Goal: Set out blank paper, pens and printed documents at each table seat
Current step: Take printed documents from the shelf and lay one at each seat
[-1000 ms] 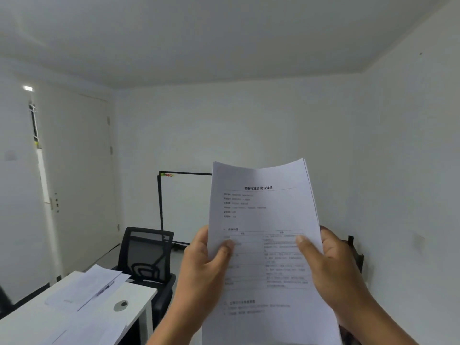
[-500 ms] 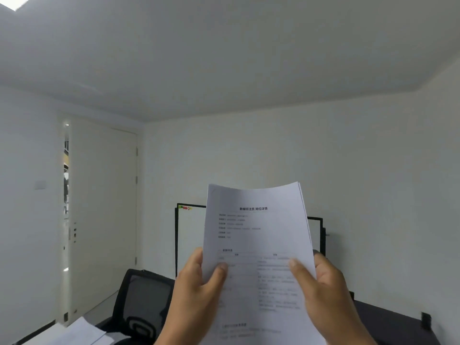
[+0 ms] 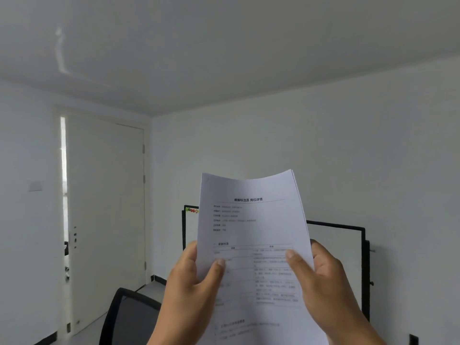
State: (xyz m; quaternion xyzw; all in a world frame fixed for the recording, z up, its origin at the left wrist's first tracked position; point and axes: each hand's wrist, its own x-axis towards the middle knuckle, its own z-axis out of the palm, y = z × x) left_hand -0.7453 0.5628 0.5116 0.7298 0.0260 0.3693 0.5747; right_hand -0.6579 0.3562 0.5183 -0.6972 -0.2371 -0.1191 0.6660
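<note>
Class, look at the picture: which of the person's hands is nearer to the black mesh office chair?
Left. The left hand holds the printed white paper stack just above the black mesh office chair; the right hand holds the stack's far edge.

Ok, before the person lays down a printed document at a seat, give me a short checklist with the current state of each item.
1. Printed stack held by both hands: ok; left hand and right hand each pinch a side edge.
2. Several sheets in the stack: ok; layered edges show at its right side.
3. Printed side facing the person: ok.
4. One sheet separated for placing: not ok.
5. Table seat in view: not ok; only the chair back shows.
6. Blank paper and pens at that seat: cannot tell.
</note>
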